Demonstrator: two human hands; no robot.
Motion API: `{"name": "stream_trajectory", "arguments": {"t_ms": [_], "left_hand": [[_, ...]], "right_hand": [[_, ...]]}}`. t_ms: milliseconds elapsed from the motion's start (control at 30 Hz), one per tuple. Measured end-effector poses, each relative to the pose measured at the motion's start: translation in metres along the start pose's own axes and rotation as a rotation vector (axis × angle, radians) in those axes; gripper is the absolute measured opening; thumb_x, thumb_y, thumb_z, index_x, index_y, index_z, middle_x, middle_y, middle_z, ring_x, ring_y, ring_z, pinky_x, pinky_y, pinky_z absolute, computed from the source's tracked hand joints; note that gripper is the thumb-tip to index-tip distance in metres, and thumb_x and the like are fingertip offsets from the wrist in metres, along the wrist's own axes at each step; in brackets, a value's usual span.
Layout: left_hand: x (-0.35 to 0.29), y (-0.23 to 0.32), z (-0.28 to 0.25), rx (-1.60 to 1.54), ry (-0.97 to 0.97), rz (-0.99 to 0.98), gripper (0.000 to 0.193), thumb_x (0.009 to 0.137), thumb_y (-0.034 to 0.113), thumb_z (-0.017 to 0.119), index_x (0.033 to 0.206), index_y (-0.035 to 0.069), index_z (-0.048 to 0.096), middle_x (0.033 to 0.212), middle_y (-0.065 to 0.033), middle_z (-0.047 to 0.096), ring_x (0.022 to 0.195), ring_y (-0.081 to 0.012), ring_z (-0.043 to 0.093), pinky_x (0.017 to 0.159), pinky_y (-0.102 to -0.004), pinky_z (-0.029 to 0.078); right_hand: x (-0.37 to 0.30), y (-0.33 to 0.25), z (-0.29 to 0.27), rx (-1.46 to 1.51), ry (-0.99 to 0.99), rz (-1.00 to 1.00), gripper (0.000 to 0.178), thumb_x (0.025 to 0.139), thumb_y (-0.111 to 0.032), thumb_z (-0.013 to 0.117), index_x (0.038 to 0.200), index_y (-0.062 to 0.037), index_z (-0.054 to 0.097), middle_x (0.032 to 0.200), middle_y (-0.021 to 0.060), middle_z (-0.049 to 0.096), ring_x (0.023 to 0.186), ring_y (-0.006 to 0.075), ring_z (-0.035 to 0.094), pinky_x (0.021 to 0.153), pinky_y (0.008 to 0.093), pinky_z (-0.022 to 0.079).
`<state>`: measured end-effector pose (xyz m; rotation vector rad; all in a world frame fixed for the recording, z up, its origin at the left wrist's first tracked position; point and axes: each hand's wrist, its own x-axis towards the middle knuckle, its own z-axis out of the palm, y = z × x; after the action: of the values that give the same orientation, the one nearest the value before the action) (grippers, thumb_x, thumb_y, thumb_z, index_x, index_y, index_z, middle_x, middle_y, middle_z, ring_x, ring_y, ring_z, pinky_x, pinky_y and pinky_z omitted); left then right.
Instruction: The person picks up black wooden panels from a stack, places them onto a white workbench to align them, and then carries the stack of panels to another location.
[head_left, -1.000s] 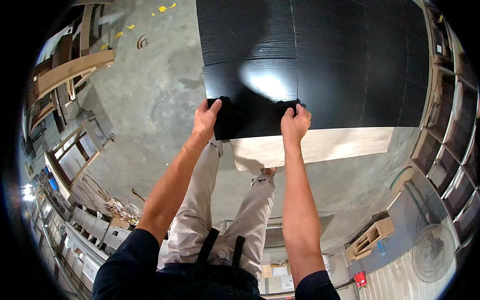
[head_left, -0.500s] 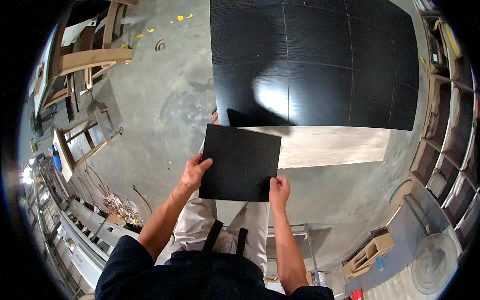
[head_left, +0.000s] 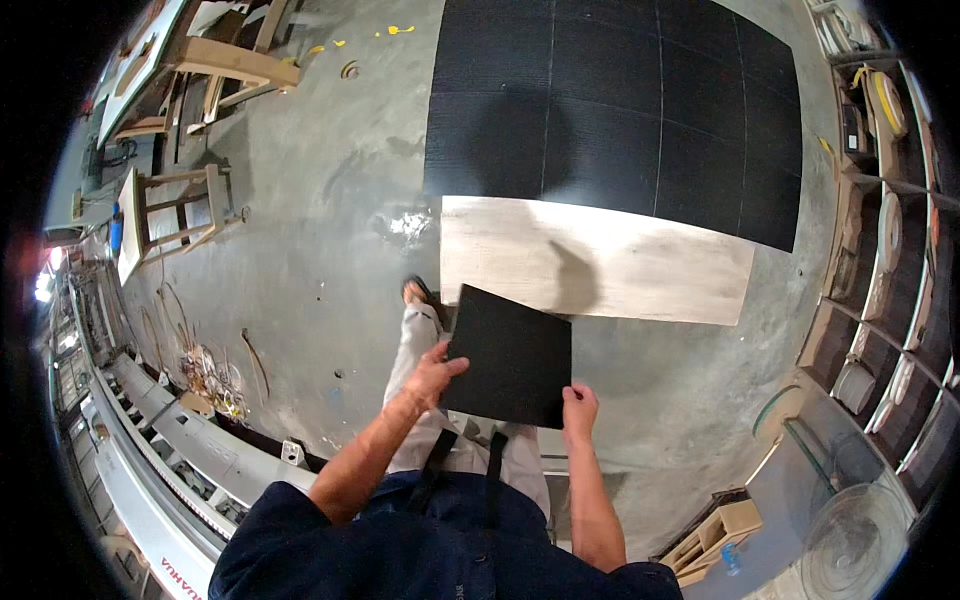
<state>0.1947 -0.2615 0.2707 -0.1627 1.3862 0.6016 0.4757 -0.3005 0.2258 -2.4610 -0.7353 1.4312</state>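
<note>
I hold a square black panel [head_left: 510, 358] in front of my body, tilted a little. My left hand [head_left: 432, 375] grips its left edge, thumb on top and fingers underneath. At the lower right corner, my right hand [head_left: 579, 411] pinches the edge. Beyond it on the floor lies a pale wooden board [head_left: 590, 262]. Black square panels [head_left: 605, 115] sit edge to edge in rows over its far part, with thin light seams between them. The near strip of the board is bare, and a shadow falls across it.
Grey concrete floor [head_left: 310, 220] surrounds the board. Wooden frames [head_left: 185, 215] stand at the left, above a heap of scraps [head_left: 210, 380]. A long white machine [head_left: 160, 510] runs along the lower left. Shelving [head_left: 865, 270] lines the right, with a round fan [head_left: 853, 530] below.
My view has shifted, so more of the bare board shows. The held panel now sits a bit lower and further right in view, with both hands still on it.
</note>
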Motion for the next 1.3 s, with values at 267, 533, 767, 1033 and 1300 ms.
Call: {"name": "stream_trajectory", "arguments": {"t_ms": [267,533,767,1033,1300], "left_hand": [[-0.027,-0.107,0.021,0.012,-0.209,-0.070,0.043,0.081,0.001,0.055,0.123,-0.004,0.047,0.110,-0.0114,0.059,0.097,-0.0201,0.057,0.086,-0.0334,0.048],[-0.034,-0.179,0.068,-0.282,-0.270,0.055,0.035,0.086,0.009,0.055,0.120,0.003,0.051,0.107,-0.0080,0.061,0.096,-0.0227,0.060,0.085,-0.0441,0.050],[-0.022,-0.238,0.150,-0.369,-0.250,0.070,0.032,0.087,0.011,0.056,0.117,0.002,0.050,0.111,-0.0103,0.059,0.099,-0.0256,0.059,0.087,-0.0462,0.048],[0.085,-0.228,0.266,-0.227,-0.176,0.055,0.019,0.083,0.004,0.060,0.093,-0.002,0.046,0.083,-0.0085,0.053,0.070,-0.0206,0.056,0.065,-0.0412,0.056],[0.260,-0.270,0.402,-0.341,-0.090,0.010,0.008,0.086,0.003,0.057,0.084,0.001,0.050,0.073,-0.0064,0.049,0.063,-0.0191,0.054,0.071,-0.0423,0.057]], "right_hand": [[-0.035,0.098,-0.074,0.191,0.058,0.188,0.019,0.077,-0.008,0.065,0.091,0.0040,0.064,0.084,0.0080,0.062,0.078,0.0157,0.056,0.072,0.0294,0.045],[-0.038,0.148,-0.110,0.259,0.299,0.085,0.027,0.078,-0.011,0.066,0.098,0.0063,0.061,0.089,0.0090,0.061,0.078,0.0155,0.055,0.068,0.0291,0.046],[-0.010,0.158,-0.153,0.321,0.350,-0.039,0.022,0.083,-0.009,0.063,0.101,0.0024,0.059,0.088,0.0034,0.058,0.080,0.0104,0.053,0.076,0.0251,0.043],[0.085,0.244,-0.235,-0.570,0.408,-0.186,0.048,0.081,-0.037,0.065,0.108,0.0015,0.057,0.111,0.0143,0.056,0.100,0.0256,0.054,0.089,0.0355,0.043],[0.191,0.202,-0.306,-1.156,0.055,-0.114,0.044,0.078,-0.036,0.063,0.107,-0.0032,0.059,0.117,0.0189,0.049,0.105,0.0396,0.050,0.085,0.0455,0.046]]}}
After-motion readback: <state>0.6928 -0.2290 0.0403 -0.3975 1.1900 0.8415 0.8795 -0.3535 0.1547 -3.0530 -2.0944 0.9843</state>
